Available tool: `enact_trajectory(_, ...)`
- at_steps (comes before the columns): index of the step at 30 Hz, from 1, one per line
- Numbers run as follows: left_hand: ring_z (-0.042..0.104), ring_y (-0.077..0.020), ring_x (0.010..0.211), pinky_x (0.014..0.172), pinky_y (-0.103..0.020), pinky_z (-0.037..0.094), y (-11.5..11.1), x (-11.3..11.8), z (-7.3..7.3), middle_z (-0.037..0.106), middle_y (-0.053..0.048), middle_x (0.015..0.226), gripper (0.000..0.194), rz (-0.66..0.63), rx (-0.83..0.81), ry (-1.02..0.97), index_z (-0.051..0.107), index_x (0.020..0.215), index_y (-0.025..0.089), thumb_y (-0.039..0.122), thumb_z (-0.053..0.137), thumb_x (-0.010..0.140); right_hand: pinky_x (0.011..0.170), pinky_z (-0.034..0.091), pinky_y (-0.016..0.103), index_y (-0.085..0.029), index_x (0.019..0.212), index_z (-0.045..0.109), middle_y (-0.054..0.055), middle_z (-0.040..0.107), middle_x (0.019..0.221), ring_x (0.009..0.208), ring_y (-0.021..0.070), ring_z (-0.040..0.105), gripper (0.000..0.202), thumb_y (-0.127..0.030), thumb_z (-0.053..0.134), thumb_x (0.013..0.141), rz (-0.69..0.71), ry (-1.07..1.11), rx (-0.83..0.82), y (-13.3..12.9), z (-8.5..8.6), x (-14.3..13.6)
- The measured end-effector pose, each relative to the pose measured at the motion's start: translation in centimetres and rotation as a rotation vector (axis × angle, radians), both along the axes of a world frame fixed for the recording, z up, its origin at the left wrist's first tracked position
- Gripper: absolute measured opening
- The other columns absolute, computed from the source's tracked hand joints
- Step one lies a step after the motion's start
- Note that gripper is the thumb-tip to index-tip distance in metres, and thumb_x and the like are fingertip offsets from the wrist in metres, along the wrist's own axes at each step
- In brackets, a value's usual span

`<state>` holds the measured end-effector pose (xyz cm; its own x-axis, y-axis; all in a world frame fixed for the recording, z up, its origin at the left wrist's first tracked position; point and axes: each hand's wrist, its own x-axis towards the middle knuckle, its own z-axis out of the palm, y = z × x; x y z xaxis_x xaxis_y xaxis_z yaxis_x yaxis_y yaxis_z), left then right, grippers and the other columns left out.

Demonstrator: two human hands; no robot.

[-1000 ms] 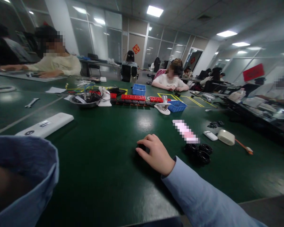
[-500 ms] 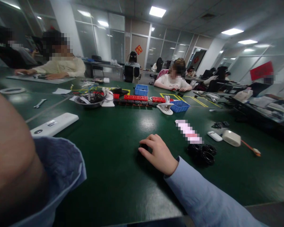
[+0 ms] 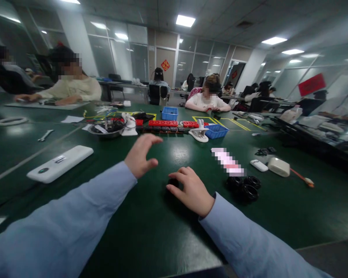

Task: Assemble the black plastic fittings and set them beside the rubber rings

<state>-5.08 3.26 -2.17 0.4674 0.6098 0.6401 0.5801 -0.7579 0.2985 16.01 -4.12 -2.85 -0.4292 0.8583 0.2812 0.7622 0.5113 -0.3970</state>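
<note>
My right hand (image 3: pixel 190 190) rests low over the green table, its fingers curled round a small black object (image 3: pixel 173 182). The hand covers most of that object, so its exact kind is hidden. My left hand (image 3: pixel 141 155) hovers over the table to the left of it, thumb and fingers apart, with nothing between them. To the right of my right hand lies a cluster of black ring-shaped parts (image 3: pixel 251 192), several of them touching one another.
On the left lie a long white device (image 3: pixel 60 164) and a wrench (image 3: pixel 45 135). Farther back are a bowl of cables (image 3: pixel 106 133), a white clip (image 3: pixel 199 133), red blocks (image 3: pixel 162 123) and blue baskets (image 3: pixel 216 132). A white case (image 3: pixel 278 167) sits right. Other people sit at tables beyond.
My left hand has come down from close to the camera at the left to above the middle of the table. The right hand keeps its hold; the view has shifted slightly.
</note>
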Motion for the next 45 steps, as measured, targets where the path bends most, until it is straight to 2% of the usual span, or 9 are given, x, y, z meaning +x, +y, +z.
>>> enact_trajectory(3,0.051,-0.0308,0.100,0.095,-0.050,0.034,-1.0,0.8,-3.2,0.056,-0.013,0.104,0.093,-0.205,-0.053,0.233,0.060,0.104,0.013,0.089,0.032,0.059,0.077,0.042,0.033,-0.016,0.092,0.063,0.005,0.059,0.087,0.086,0.0191,0.050,0.022,-0.032,0.066,0.077,-0.044,0.012,-0.006,0.1,0.0,0.1)
enact_trajectory(6,0.048,-0.0316,0.105,0.098,-0.050,0.032,-2.4,1.9,-5.6,0.055,-0.013,0.113,0.083,-0.195,-0.163,0.272,0.059,0.110,0.016,0.078,0.058,0.054,0.076,0.042,0.032,-0.016,0.087,0.062,0.005,0.059,0.085,0.084,0.0184,0.050,0.020,-0.032,0.067,0.076,-0.050,0.027,-0.008,0.2,-0.1,0.2)
enact_trajectory(8,0.050,-0.0291,0.104,0.094,-0.045,0.037,-3.0,2.8,-6.1,0.057,-0.012,0.110,0.074,-0.190,-0.245,0.246,0.060,0.109,0.015,0.066,0.069,0.055,0.076,0.042,0.032,-0.016,0.086,0.063,0.005,0.060,0.085,0.084,0.0184,0.050,0.019,-0.032,0.067,0.076,-0.050,0.032,-0.005,0.2,-0.1,0.2)
enact_trajectory(12,0.054,-0.0236,0.095,0.086,-0.037,0.043,-3.1,3.8,-5.6,0.060,-0.006,0.098,0.042,-0.156,-0.377,0.206,0.065,0.095,0.017,0.043,0.074,0.063,0.076,0.042,0.032,-0.015,0.089,0.066,0.005,0.059,0.083,0.084,0.0190,0.050,0.019,-0.029,0.066,0.076,-0.005,0.033,-0.007,0.3,-0.1,0.3)
enact_trajectory(19,0.051,-0.0250,0.098,0.088,-0.041,0.040,-2.9,3.4,-5.7,0.056,-0.006,0.101,0.040,-0.134,-0.371,0.203,0.065,0.098,0.020,0.038,0.075,0.063,0.080,0.040,0.032,-0.016,0.097,0.066,0.006,0.064,0.096,0.087,0.0177,0.052,0.028,-0.009,0.058,0.072,0.242,0.094,-0.031,0.7,0.1,0.4)
enact_trajectory(23,0.050,-0.0243,0.099,0.087,-0.039,0.041,-2.8,3.4,-5.9,0.054,-0.005,0.101,0.025,-0.160,-0.363,0.200,0.067,0.082,0.019,0.036,0.074,0.065,0.079,0.037,0.032,-0.017,0.087,0.066,0.002,0.068,0.094,0.083,0.0153,0.054,0.027,-0.002,0.054,0.068,0.351,0.118,-0.024,0.7,0.0,0.0)
enact_trajectory(30,0.048,-0.0263,0.103,0.092,-0.042,0.040,-2.5,3.3,-6.3,0.053,-0.005,0.107,0.033,-0.188,-0.379,0.195,0.068,0.089,0.021,0.038,0.074,0.062,0.076,0.035,0.031,-0.020,0.067,0.066,-0.004,0.069,0.082,0.079,0.0154,0.049,0.026,0.001,0.051,0.067,0.272,0.053,-0.012,-0.1,-0.2,-0.7)
enact_trajectory(39,0.048,-0.0275,0.105,0.094,-0.044,0.039,-2.6,3.6,-6.2,0.053,-0.005,0.110,0.039,-0.160,-0.374,0.219,0.067,0.096,0.021,0.030,0.075,0.059,0.071,0.031,0.031,-0.021,0.057,0.062,-0.004,0.065,0.062,0.076,0.0157,0.047,0.028,0.000,0.051,0.071,0.332,-0.027,0.022,-0.3,-0.4,-0.7)
enact_trajectory(45,0.049,-0.0271,0.104,0.093,-0.043,0.040,-2.7,3.6,-5.9,0.054,-0.006,0.109,0.033,-0.173,-0.374,0.220,0.066,0.093,0.020,0.039,0.070,0.066,0.073,0.033,0.031,-0.018,0.073,0.063,0.000,0.065,0.079,0.081,0.0172,0.047,0.023,-0.001,0.050,0.067,0.251,0.104,0.144,-0.8,0.6,-0.1)
